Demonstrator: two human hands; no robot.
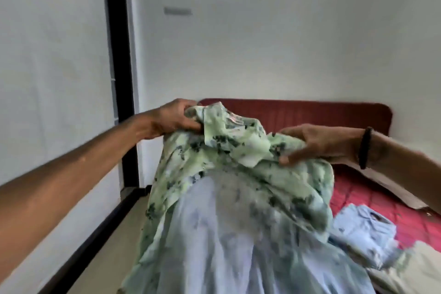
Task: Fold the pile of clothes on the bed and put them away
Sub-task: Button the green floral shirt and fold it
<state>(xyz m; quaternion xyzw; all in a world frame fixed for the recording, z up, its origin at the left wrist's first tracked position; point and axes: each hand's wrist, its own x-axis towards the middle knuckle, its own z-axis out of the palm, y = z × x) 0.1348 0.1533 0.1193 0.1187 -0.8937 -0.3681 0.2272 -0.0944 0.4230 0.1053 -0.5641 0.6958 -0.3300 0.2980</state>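
Head camera, looking down over outstretched arms: a person holds up a pale green shirt (229, 174) with dark blotchy print above a bed (358, 198) covered in red quilted fabric. At about 10 o'clock from the middle of the view, the left hand (176, 117) has its fingers curled tight around a bunched corner of the shirt near the collar. At about 3 o'clock, the right hand (317, 143) pinches the other shoulder of the shirt, thumb below and fingers curved over the top of the cloth; a dark beaded bracelet (365, 148) circles that wrist. Between the two hands the collar stands up in folds, and the rest of the shirt hangs down toward 6 o'clock, its paler inner side facing the camera and blurred.

At 4 o'clock, a light blue shirt (362, 229) lies on the bed just beside the hanging cloth, and a cream-coloured piece of fabric (410, 270) lies at 5 o'clock, near the corner of the view. A dark red headboard (310, 112) stands against the white wall (262, 43) at 1 o'clock. A black door frame (119, 55) runs upright at 10 o'clock, and a beige floor (128, 217) shows at 8 o'clock beside the bed.
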